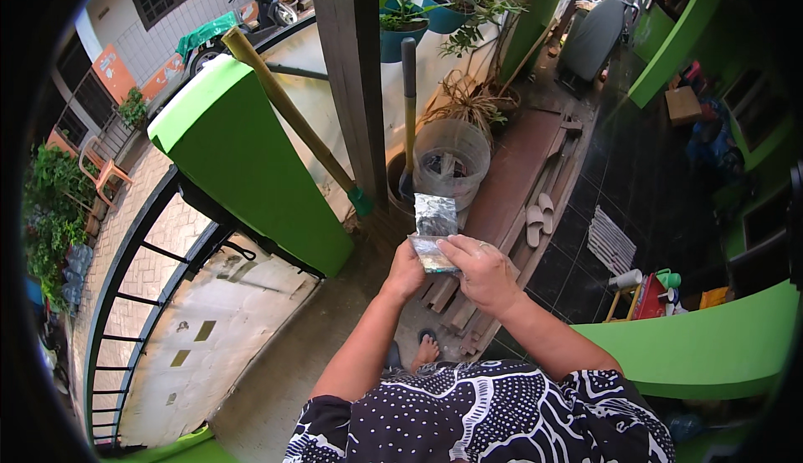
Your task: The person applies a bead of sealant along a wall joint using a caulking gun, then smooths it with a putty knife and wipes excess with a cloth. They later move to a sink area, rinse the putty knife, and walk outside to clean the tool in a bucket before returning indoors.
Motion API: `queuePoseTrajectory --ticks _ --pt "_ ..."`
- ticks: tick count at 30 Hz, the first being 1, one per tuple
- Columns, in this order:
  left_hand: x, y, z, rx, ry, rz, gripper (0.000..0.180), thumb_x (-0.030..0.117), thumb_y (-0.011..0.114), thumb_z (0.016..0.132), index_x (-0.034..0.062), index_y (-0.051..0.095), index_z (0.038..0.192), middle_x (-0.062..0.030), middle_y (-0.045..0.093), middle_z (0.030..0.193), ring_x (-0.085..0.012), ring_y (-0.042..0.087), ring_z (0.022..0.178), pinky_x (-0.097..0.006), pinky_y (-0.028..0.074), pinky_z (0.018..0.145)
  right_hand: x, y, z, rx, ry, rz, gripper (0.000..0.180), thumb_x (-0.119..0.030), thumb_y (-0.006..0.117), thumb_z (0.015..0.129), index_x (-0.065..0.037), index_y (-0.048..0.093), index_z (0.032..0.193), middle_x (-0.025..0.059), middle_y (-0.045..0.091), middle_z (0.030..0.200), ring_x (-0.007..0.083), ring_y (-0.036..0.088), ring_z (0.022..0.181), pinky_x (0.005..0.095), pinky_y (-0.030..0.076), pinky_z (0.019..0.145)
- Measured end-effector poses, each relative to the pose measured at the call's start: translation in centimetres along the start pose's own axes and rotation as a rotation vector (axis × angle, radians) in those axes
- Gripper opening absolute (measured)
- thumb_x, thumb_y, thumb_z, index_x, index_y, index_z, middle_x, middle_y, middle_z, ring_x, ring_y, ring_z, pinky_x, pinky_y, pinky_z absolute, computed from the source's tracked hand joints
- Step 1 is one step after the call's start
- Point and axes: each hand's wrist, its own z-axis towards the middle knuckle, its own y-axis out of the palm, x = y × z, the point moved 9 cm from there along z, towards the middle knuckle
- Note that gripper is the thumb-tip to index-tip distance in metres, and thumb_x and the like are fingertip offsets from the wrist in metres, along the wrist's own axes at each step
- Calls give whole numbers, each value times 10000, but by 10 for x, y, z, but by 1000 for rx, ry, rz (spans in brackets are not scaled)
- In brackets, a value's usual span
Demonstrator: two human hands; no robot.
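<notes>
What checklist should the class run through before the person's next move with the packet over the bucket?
1. Both hands on packet: ok, left hand and right hand grip its lower part.
2. Packet top open: cannot tell.
3. Bucket just beyond the packet: ok.
4. Bucket contents: cannot tell, something dark inside.
5. Tool handle beside the bucket, apart from the hands: ok.
6. Footing: cannot tell, one bare foot shows beside loose planks.

Both my hands are up in front of me; my left hand (pixel 406 272) and right hand (pixel 483 272) pinch a small silvery packet (pixel 435 227) between them, above a clear plastic bucket (pixel 452 158); pale sandals (pixel 539 214) lie beside it.
</notes>
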Motion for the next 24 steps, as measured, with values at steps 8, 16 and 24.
queuePoseTrajectory --ticks 8,16,24 --pt "-26 -7 103 125 -152 -146 208 37 515 892 5 582 1086 -67 637 1021 -143 609 891 -317 501 787 94 38 73 51 116 -20 318 -7 541 763 -32 638 1065 159 646 973 337 636 873 406 513 772" --pt "-17 -10 203 -94 -210 -101 244 56 467 873 -22 511 1100 -107 601 946 -210 608 805 -332 515 739 176 50 146 91 287 -12 315 -9 580 739 -55 654 1041 154 640 934 353 630 838 417 514 738" --pt "-58 -53 261 -125 -315 -180 305 37 458 857 -26 485 1154 -126 582 990 -222 618 825 -326 525 696 241 101 185 92 448 59 315 -17 553 747 -52 655 1042 170 635 935 370 622 850 435 504 760"
